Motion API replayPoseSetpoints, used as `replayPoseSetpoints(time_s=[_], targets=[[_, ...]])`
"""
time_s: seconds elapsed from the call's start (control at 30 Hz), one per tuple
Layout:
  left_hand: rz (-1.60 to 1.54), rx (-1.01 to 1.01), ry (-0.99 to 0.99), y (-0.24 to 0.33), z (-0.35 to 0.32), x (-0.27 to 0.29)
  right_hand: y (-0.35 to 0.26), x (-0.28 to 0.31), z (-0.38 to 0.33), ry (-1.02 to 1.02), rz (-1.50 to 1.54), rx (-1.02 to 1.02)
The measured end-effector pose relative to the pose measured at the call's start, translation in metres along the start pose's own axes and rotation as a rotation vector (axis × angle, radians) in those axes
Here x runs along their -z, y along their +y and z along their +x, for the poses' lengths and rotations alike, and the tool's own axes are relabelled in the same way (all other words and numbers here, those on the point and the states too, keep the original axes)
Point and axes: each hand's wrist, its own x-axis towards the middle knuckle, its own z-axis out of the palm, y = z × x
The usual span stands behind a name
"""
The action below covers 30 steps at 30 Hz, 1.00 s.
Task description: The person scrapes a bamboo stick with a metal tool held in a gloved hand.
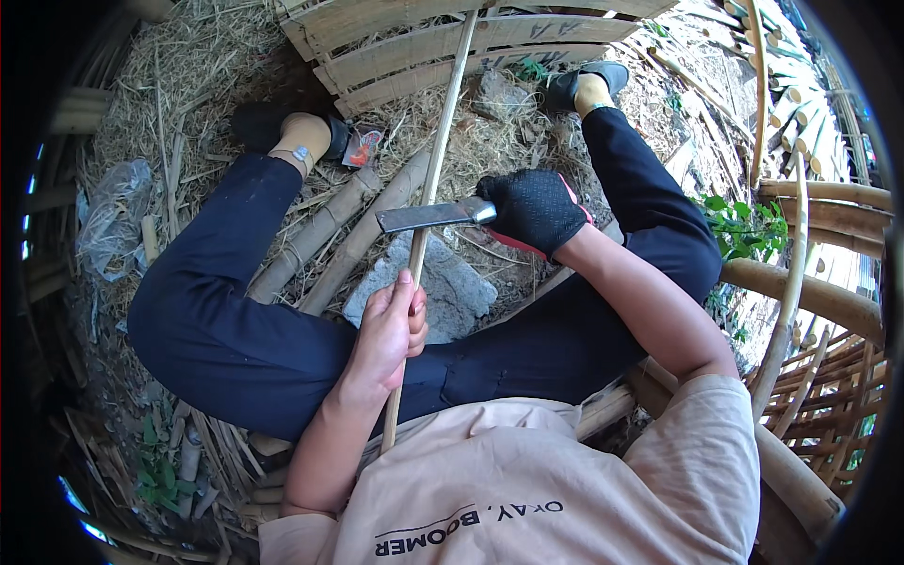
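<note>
A long, thin bamboo strip (438, 160) slants from my lap up to a wooden crate in front of me. My bare left hand (386, 330) is closed round the strip near its lower part. In a black glove with a pink edge, my right hand (535, 209) grips a knife; its handle is mostly hidden in the fist. The knife's broad, dark blade (424, 217) lies across the strip, a little beyond my left hand. Below the blade a rough grey stone (424, 290) rests on the ground between my legs.
The slatted wooden crate (405, 56) stands ahead between my feet. Bamboo poles (320, 235) lie beside the stone on straw-covered ground. A clear plastic bag (115, 221) is at the left. Cut bamboo (805, 122) is piled at the far right, near a woven bamboo basket (829, 405).
</note>
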Motion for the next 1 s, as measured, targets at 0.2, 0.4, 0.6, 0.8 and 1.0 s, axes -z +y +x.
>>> replayPoseSetpoints(time_s=[0.2, 0.4, 0.6, 0.8, 1.0], targets=[[0.013, -0.03, -0.001, 0.0, 0.0, 0.002, 0.017, 0.011, 0.006, 0.053, -0.029, -0.147], [-0.001, -0.034, 0.014, 0.003, -0.002, -0.004, 0.044, 0.012, 0.009, 0.226, -0.046, -0.228], [-0.02, -0.03, 0.031, 0.002, 0.001, 0.002, 0.003, 0.012, -0.001, 0.05, -0.003, 0.019], [0.006, -0.039, 0.042, 0.0, 0.001, 0.004, -0.011, 0.001, -0.005, -0.03, -0.014, 0.011], [0.1, -0.069, 0.125, -0.004, 0.005, -0.001, -0.011, 0.0, -0.004, -0.052, -0.052, -0.042]])
